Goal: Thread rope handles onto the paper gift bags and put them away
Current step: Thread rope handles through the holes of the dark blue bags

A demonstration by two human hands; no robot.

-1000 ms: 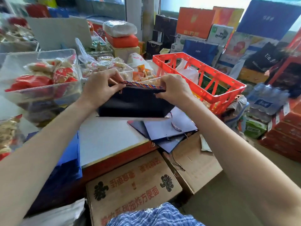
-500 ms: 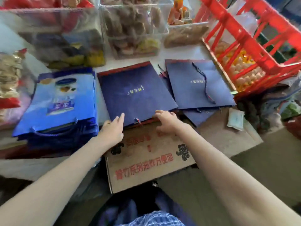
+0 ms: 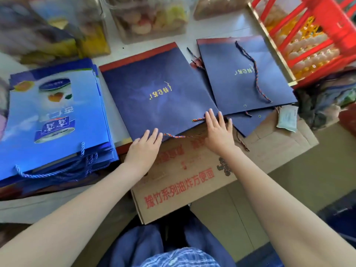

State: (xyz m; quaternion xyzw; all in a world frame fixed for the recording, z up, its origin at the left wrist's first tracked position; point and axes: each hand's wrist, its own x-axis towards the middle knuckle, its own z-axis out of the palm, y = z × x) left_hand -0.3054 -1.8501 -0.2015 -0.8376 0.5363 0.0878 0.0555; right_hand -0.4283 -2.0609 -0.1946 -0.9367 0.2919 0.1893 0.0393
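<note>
Nearby, red crate (image 3: pixel 316 37), cardboard box (image 3: pixel 185 182)

This looks like a small shop. At 12 o'clock, clear boxes (image 3: pixel 150 18) hold snacks. At 2 o'clock, a red crate (image 3: pixel 316 35) is full of wrapped sweets. At 9 o'clock lies a stack of blue gift bags (image 3: pixel 52 120). A cardboard box (image 3: pixel 185 182) with red writing sits at 6 o'clock.
</note>
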